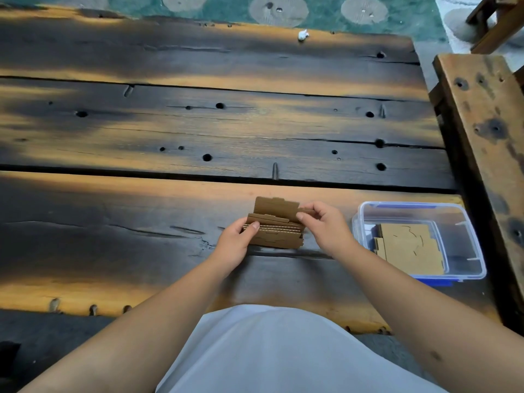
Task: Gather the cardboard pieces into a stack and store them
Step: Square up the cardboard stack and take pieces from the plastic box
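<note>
Cardboard stack (276, 229) sits between my hands, just above the wooden table (141, 194), edges uneven, a few pieces sticking up at the back. My left hand (236, 242) pinches its left end, thumb on top. My right hand (326, 226) grips the right end, fingers curled around the upper corner. Right of my right hand: clear plastic box (465, 239), lid off, more cardboard pieces (409, 248) lying flat inside. Wooden bench (487, 114) beyond the box.

The cardboard pieces (276, 222) are brown. The worktop (198, 123) is dark wood with orange-yellow streaks. The plastic box (419, 239) is clear with blue edges. The carpet (312, 9) is teal with pale grey circles.
</note>
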Tool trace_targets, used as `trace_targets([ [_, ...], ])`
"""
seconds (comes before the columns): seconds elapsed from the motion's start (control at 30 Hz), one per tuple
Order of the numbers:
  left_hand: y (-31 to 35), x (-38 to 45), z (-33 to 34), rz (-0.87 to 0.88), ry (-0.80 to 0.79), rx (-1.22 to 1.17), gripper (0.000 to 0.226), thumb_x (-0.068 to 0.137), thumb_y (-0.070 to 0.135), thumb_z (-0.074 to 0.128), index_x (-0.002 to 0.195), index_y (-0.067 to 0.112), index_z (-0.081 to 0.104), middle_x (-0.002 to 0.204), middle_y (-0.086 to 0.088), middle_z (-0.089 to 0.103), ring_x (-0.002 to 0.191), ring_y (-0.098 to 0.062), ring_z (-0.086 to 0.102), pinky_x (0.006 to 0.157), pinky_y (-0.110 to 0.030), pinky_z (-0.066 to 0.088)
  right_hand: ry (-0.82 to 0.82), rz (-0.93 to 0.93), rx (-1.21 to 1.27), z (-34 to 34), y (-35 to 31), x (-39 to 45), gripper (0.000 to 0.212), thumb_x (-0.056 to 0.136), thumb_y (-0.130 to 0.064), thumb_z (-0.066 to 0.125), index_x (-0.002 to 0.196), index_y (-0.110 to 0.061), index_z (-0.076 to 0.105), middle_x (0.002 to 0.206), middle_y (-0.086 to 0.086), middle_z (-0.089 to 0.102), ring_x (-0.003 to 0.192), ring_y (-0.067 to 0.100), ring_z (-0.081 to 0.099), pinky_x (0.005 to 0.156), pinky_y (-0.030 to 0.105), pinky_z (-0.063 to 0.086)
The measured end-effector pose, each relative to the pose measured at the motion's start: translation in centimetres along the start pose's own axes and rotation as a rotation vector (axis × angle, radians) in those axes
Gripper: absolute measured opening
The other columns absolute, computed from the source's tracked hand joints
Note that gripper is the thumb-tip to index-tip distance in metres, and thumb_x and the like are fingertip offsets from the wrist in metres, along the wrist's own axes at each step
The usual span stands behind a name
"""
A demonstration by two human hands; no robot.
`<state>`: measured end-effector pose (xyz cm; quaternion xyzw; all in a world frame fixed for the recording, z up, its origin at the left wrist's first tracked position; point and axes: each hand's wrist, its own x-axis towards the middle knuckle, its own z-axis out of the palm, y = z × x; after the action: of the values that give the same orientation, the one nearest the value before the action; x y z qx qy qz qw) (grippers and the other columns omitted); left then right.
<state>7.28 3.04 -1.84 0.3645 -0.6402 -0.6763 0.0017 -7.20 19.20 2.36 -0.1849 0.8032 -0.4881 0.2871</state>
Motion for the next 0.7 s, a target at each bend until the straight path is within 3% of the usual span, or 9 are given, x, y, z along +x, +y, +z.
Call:
trace_targets([
  [0.13,-0.1,-0.2,0.1,0.001,0.01,0.056,0.022,0.098,0.029,0.051,0.111,0.023,0.068,0.11,0.003,0.073,0.108,-0.015,0.064,0.104,-0.041,0.046,0.193,-0.069,-0.004,-1.6,-1.3,0.6,0.018,0.094,-0.019,0.06,0.086,-0.034,0.056,0.081,-0.013,0.06,0.07,-0.005,0.054,0.064,0.014,0.044],
  [0.2,-0.1,-0.3,0.2,-0.007,0.011,0.093,0.02,0.098,0.032,0.05,0.108,0.028,0.067,0.108,0.007,0.072,0.106,-0.012,0.064,0.102,-0.037,0.047,0.205,-0.11,-0.122,-2.3,-2.2,1.2,0.014,0.096,-0.019,0.055,0.097,-0.033,0.051,0.088,-0.011,0.061,0.077,0.0,0.056,0.066,0.02,0.044],
  [0.33,-0.4,-0.1,0.1,0.004,0.02,0.104,0.021,0.097,0.033,0.051,0.109,0.026,0.067,0.109,0.004,0.072,0.107,-0.014,0.064,0.102,-0.041,0.046,-0.018,-0.234,-0.585,-2.1,-3.4,2.7,0.038,0.094,-0.012,0.055,0.129,-0.019,0.044,0.112,0.009,0.066,0.099,0.029,0.061,0.08,0.035,0.045],
  [0.43,-0.5,0.0,0.2,0.006,0.023,0.104,0.026,0.097,0.034,0.052,0.117,0.023,0.063,0.114,0.002,0.07,0.111,-0.016,0.062,0.104,-0.045,0.045,-0.197,-0.308,-0.738,-0.3,-3.6,3.0,0.031,0.094,-0.017,0.057,0.125,-0.017,0.049,0.106,0.012,0.069,0.097,0.033,0.063,0.078,0.04,0.05],
  [0.57,-0.5,0.2,0.2,-0.013,0.074,0.102,0.031,0.093,0.034,0.058,0.119,0.018,0.053,0.119,-0.008,0.066,0.11,-0.021,0.06,0.102,-0.045,0.044,-0.325,-0.354,-0.649,2.3,-3.2,3.2,0.022,0.098,-0.018,0.052,0.115,-0.014,0.066,0.109,0.008,0.073,0.102,0.031,0.064,0.085,0.034,0.047],
  [0.7,-0.2,0.1,0.1,0.008,0.096,0.067,0.051,0.09,0.034,0.062,0.131,0.027,0.032,0.132,-0.001,0.044,0.118,-0.012,0.046,0.096,-0.027,0.036,-0.348,-0.237,-0.465,3.7,-2.4,3.0,0.028,0.102,-0.02,0.045,0.122,-0.015,0.065,0.118,0.008,0.07,0.11,0.025,0.061,0.092,0.029,0.043],
])
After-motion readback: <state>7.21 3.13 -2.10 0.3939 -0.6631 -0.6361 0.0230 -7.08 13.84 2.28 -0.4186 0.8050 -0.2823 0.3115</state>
